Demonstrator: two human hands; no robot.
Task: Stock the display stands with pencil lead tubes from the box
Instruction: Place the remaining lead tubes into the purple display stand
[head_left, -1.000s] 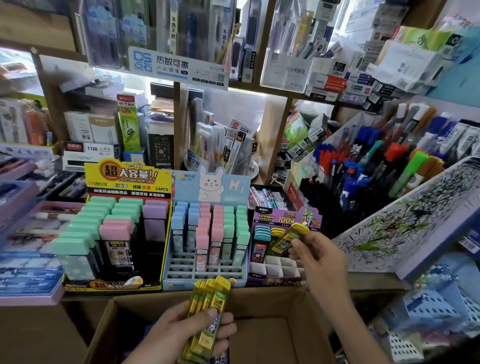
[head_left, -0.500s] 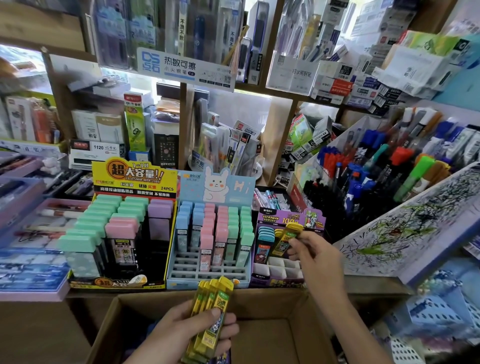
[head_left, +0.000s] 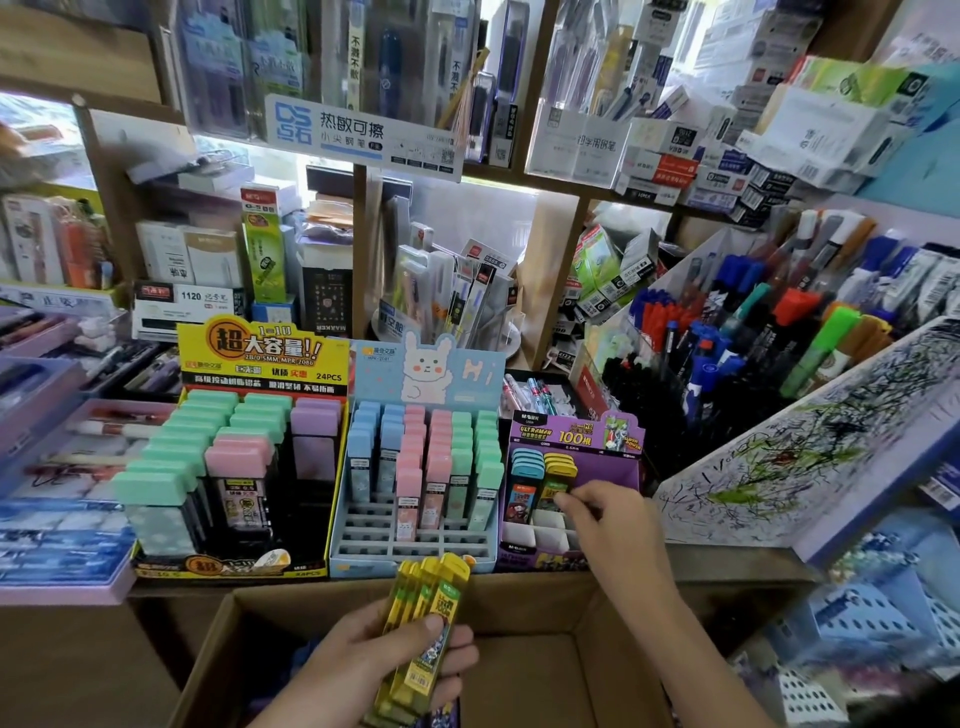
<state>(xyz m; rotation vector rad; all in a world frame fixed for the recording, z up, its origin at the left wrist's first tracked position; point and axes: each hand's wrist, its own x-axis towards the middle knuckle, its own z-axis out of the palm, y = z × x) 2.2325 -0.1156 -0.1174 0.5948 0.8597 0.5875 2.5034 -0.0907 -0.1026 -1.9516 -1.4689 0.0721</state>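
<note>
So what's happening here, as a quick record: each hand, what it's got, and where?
Left grip: holds a bundle of yellow lead tubes over the box
Right grip: fingertips on one yellow tube standing in the purple stand; unclear if it is pinching
Purple stand: front slots empty
Blue stand: front rows empty

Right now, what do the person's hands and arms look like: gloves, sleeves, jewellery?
Both hands are bare: no gloves on the left hand or right hand, and no rings, watch or bracelet show. The right forearm is bare too, with no sleeve in view.
</note>
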